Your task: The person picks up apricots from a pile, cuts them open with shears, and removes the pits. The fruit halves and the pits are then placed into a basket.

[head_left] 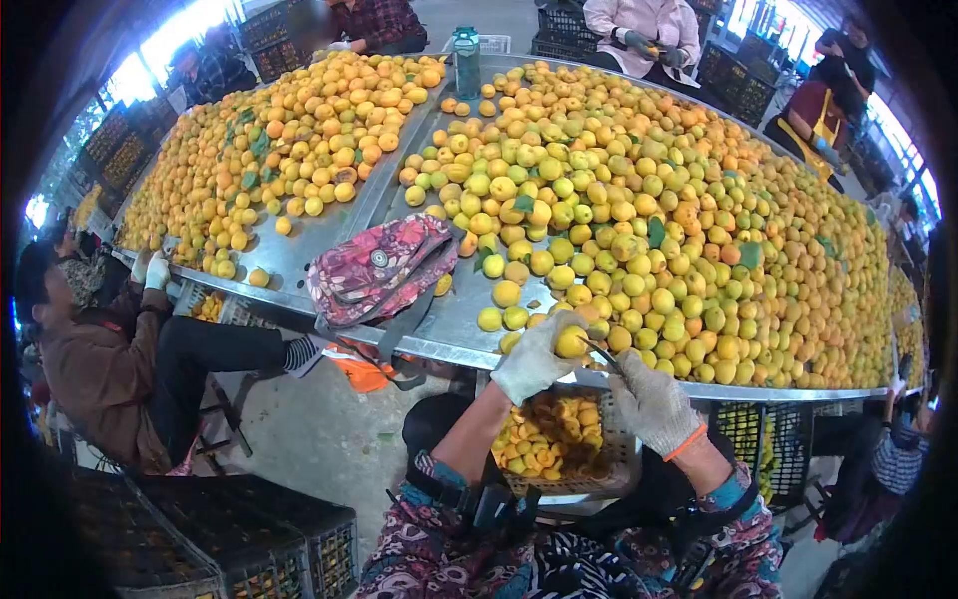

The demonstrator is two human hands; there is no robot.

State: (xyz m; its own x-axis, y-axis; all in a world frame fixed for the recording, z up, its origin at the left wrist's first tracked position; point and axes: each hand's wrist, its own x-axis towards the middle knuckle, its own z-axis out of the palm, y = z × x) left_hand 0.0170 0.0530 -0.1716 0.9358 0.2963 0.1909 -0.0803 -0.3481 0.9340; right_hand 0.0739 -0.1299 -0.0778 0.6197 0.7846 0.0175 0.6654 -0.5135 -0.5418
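My left hand (536,361), in a white glove, holds a yellow fruit (572,341) above the table's front edge. Close to its right, my right hand (651,401), in a greyish glove with an orange band at the wrist, grips a thin dark tool (602,351) whose tip reaches the fruit. Below both hands stands a crate (621,469) with cut orange fruit pieces (544,436) in it. A large heap of yellow and orange fruit (679,240) lies on the metal table (449,334) just beyond my hands.
A pink floral bag (382,270) lies on the table, left of my hands. A green bottle (466,62) stands at the far side. A person in brown (105,369) sits at the left. Black crates (200,529) stand at the lower left. Other people sit around the table.
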